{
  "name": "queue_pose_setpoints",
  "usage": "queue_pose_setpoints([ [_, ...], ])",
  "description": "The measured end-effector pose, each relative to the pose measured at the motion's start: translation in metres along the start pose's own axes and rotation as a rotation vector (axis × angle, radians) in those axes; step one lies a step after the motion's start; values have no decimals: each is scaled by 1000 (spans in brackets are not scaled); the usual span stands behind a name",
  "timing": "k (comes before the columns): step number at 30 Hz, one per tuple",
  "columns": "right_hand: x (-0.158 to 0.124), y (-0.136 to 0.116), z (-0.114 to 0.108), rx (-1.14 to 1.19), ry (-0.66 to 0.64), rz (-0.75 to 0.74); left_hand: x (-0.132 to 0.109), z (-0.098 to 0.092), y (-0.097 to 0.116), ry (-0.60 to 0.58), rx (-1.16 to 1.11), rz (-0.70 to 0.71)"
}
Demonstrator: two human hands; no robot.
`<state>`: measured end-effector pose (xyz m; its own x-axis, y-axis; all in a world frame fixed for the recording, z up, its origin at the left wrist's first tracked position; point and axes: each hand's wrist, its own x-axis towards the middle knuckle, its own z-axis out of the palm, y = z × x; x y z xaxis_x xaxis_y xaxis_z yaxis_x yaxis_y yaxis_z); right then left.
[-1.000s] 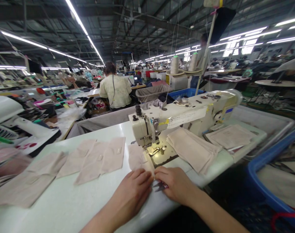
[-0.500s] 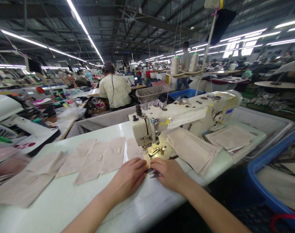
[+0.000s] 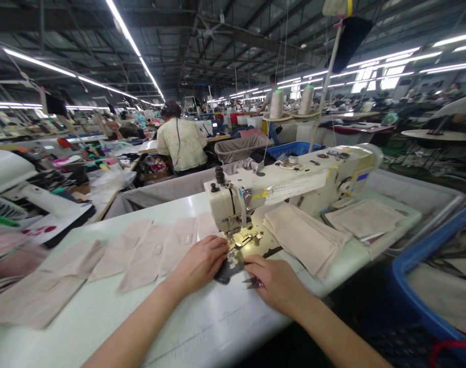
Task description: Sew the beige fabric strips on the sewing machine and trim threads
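My left hand (image 3: 200, 263) lies on the white table (image 3: 102, 317) just in front of the presser foot of the cream sewing machine (image 3: 294, 186). Its fingers are pressed together on a small dark patterned fabric piece (image 3: 228, 266). My right hand (image 3: 274, 283) sits close to the right of that piece, curled round small thread snips (image 3: 252, 280) whose tips point left. The lit needle plate (image 3: 248, 240) is directly beyond both hands.
Several beige fabric pieces (image 3: 156, 250) lie spread across the table's left. A folded beige stack (image 3: 304, 235) rests right of the needle, another pile (image 3: 365, 217) beyond it. A blue bin (image 3: 417, 266) stands at right. A person (image 3: 181, 143) sits ahead, back turned.
Both hands slid forward toward the presser foot. The beige piece they held is gone from between them, and a dark patterned piece now shows under my left fingers.
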<state>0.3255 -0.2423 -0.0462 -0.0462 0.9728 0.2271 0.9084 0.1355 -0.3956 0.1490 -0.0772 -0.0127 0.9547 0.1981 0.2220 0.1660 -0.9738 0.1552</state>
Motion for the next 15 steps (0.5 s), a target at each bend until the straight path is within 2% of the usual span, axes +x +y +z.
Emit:
queue_pose_setpoints([
  [7, -1, 0, 0, 22, 6, 4, 5, 0, -14, 19, 23, -15],
  [15, -4, 0, 3, 50, 29, 35, 2, 5, -13, 73, 36, -69],
])
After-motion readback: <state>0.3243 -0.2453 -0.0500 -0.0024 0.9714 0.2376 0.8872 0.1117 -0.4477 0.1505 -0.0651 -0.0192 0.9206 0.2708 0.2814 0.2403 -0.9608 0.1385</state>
